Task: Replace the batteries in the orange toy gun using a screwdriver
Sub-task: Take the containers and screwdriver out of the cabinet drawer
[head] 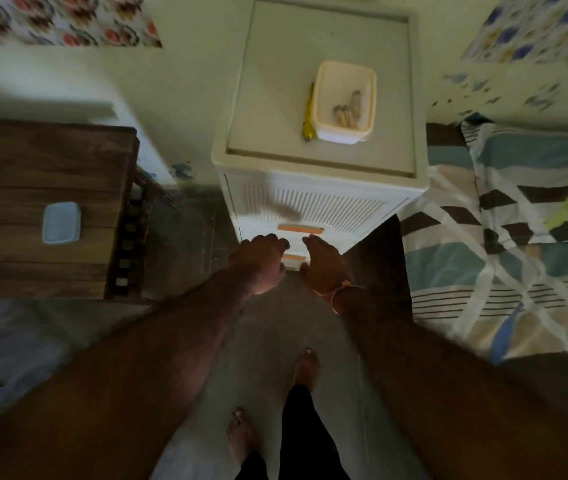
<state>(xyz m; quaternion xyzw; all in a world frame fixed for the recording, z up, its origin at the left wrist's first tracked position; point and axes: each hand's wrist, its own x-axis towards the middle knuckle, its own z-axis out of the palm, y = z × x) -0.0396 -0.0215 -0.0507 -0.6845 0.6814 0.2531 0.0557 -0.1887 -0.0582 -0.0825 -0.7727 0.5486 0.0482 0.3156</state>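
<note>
Both hands, left (pixel 260 263) and right (pixel 324 266), are held against the white plastic drawer cabinet (pixel 313 199) front, grips blurred and untellable, while a yellow screwdriver (pixel 309 114) and cream plastic tub (pixel 344 102) of what may be batteries are seen on its top.

Dim room, grey tiled floor (pixel 268 327). White plastic drawer cabinet (pixel 320 161) stands against a pale wall (pixel 185 81) — dark wooden table (pixel 43 174) on the left, bed with striped patchwork sheet (pixel 504 258) on the right.
</note>
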